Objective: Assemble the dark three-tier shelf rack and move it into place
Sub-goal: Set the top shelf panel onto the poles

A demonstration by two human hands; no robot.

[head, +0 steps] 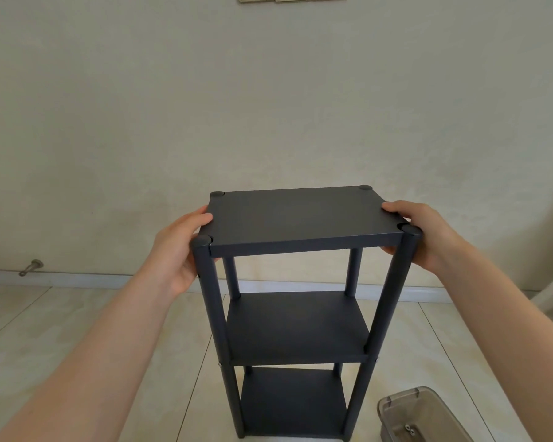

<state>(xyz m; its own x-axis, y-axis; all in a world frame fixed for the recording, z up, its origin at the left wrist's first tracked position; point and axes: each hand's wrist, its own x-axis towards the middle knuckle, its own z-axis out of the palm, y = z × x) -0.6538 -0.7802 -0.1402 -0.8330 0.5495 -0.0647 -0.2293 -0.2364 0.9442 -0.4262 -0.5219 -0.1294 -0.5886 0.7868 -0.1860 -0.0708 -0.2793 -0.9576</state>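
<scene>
The dark three-tier shelf rack (296,220) stands upright in front of me, with four round posts and three flat shelves, its feet near the bottom of the view. My left hand (176,250) grips the left edge of the top shelf, thumb on top and fingers underneath. My right hand (423,236) grips the right edge of the same shelf the same way, beside the near right post. Whether the rack's feet touch the tiled floor I cannot tell.
A plain wall (268,106) stands close behind the rack, with a white skirting board (77,277) along its base. A clear plastic box (419,416) with small metal parts lies on the floor at lower right. A metal door stop (31,267) juts from the wall at left.
</scene>
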